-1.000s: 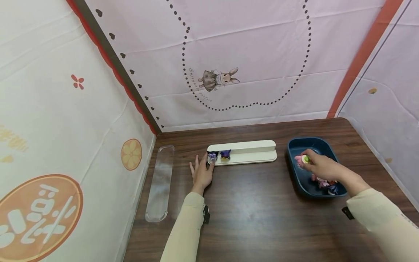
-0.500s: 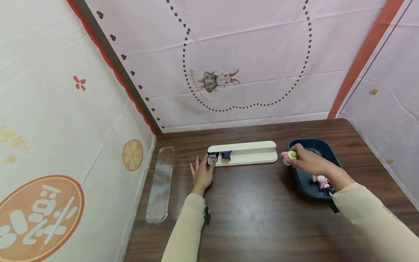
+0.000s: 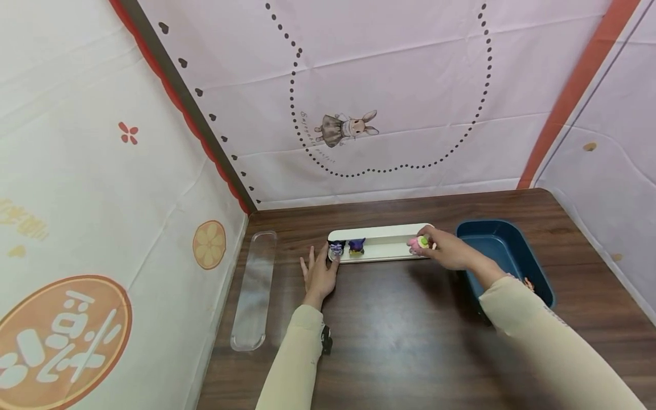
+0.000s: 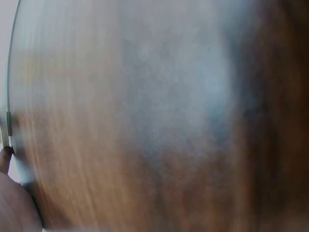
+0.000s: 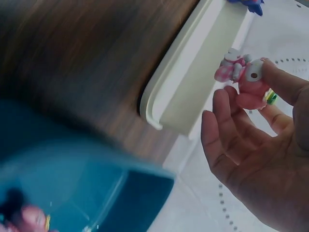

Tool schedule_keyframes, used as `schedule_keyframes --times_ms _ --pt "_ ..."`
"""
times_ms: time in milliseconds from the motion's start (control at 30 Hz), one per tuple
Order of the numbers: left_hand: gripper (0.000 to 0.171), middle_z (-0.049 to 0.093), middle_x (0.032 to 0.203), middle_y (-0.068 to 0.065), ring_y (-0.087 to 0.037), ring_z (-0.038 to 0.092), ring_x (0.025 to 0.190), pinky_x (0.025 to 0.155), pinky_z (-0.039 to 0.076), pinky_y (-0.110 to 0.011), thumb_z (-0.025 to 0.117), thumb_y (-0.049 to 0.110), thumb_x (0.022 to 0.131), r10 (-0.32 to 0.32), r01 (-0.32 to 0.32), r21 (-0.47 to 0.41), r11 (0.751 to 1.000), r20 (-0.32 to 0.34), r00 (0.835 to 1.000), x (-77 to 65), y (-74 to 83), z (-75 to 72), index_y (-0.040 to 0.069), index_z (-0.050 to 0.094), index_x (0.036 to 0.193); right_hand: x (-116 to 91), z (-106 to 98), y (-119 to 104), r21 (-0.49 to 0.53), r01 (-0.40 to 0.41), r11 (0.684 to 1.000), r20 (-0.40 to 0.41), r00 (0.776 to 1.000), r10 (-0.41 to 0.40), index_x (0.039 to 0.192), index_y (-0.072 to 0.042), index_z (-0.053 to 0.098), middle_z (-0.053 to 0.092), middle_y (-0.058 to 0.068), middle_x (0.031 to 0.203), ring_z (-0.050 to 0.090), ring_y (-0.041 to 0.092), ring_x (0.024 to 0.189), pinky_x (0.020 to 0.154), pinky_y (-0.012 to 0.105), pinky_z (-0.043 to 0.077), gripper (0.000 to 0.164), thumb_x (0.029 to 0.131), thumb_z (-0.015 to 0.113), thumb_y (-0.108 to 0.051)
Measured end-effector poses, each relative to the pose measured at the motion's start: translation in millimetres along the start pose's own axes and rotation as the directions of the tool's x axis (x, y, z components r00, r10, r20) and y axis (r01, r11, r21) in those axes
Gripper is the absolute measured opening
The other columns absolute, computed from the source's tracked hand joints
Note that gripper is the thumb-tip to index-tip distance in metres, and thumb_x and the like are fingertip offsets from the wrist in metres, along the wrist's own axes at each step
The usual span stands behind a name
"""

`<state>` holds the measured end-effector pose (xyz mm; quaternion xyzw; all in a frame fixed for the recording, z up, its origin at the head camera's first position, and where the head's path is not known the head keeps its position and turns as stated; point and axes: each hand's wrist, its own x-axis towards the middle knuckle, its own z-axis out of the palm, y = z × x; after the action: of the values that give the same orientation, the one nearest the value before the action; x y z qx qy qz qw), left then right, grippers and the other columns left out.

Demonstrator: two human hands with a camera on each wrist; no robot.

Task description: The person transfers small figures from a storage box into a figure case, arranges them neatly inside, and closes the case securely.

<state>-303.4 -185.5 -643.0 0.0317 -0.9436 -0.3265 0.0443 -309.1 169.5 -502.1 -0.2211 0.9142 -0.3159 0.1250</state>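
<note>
My right hand (image 3: 451,250) pinches a small pink rabbit-eared figurine (image 5: 252,89) between thumb and fingertips, over the right part of a long cream display stand (image 3: 392,232). A green and yellow bit shows on the figurine's back. My left hand (image 3: 320,279) rests at the stand's left end, outer fingers spread on the table, index finger and thumb touching the corner. Beside that thumb stands a black and purple figurine (image 3: 336,249); just right of it is another purple figurine (image 3: 356,246). The left wrist view is mostly blurred tabletop.
A dark blue bin (image 3: 512,239) stands at the right, partly behind my right sleeve, with more figurines (image 5: 34,217) inside. A long clear plastic cover (image 3: 253,290) lies along the table's left side. Cloth-covered walls border the brown wooden table (image 3: 389,341).
My right hand has lifted the pink figurine out of the blue bin and carried it left over the stand. The left hand has stayed at the stand's end.
</note>
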Motion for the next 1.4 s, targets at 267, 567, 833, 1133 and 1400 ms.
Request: schedule_keyframes --times_ms 267,567,833,1133,1400 --pt "0.061 0.042 0.165 0.003 -0.026 0.011 0.164 0.131 -0.010 -0.058 0.050 0.046 0.108 -0.008 0.008 0.002 1.000 0.011 1.000 -0.2 2.8 -0.4 0.025 0.035 0.163 26.3 24.3 -5.6 -0.027 0.028 0.999 -0.065 0.997 -0.030 0.134 0.000 0.060 0.061 0.014 0.106 0.057 0.023 0.088 0.076 0.039 0.049 0.041 0.100 0.069 -0.021" --pt "0.060 0.044 0.164 0.001 -0.028 0.013 0.163 0.131 -0.008 -0.059 0.051 0.045 0.108 0.005 -0.005 0.001 1.000 -0.001 1.000 0.4 4.9 -1.2 0.023 0.037 0.162 49.6 50.4 -14.5 -0.021 0.007 1.000 -0.153 0.988 -0.010 0.130 -0.006 0.068 0.065 0.014 0.107 0.062 0.027 0.092 0.077 0.041 0.052 0.038 0.097 0.074 -0.023" --pt "0.059 0.046 0.163 -0.001 -0.030 0.015 0.163 0.131 -0.004 -0.061 0.052 0.043 0.108 0.016 -0.016 0.007 1.000 -0.018 1.000 0.5 5.5 -2.9 0.022 0.039 0.161 68.3 71.3 -17.5 -0.049 0.002 0.999 -0.258 0.966 -0.014 0.131 -0.009 0.071 0.064 0.013 0.103 0.060 0.029 0.093 0.077 0.045 0.051 0.042 0.095 0.077 -0.029" --pt "0.060 0.044 0.164 0.000 -0.027 0.012 0.163 0.131 -0.007 -0.060 0.052 0.043 0.108 0.006 -0.006 -0.002 1.000 -0.003 1.000 -2.1 5.7 -3.1 0.022 0.038 0.162 75.0 84.4 -22.2 -0.111 -0.016 0.994 -0.232 0.973 -0.010 0.138 -0.018 0.069 0.059 0.016 0.113 0.055 0.031 0.098 0.074 0.041 0.048 0.045 0.096 0.075 -0.033" --pt "0.060 0.044 0.164 0.000 -0.026 0.012 0.163 0.131 -0.007 -0.059 0.052 0.045 0.108 -0.001 0.001 -0.004 1.000 -0.008 1.000 -2.1 6.0 -5.1 0.022 0.039 0.162 79.3 88.6 -24.6 -0.132 -0.029 0.991 -0.228 0.974 -0.001 0.140 -0.020 0.067 0.055 0.014 0.108 0.051 0.028 0.092 0.069 0.038 0.045 0.046 0.097 0.074 -0.034"
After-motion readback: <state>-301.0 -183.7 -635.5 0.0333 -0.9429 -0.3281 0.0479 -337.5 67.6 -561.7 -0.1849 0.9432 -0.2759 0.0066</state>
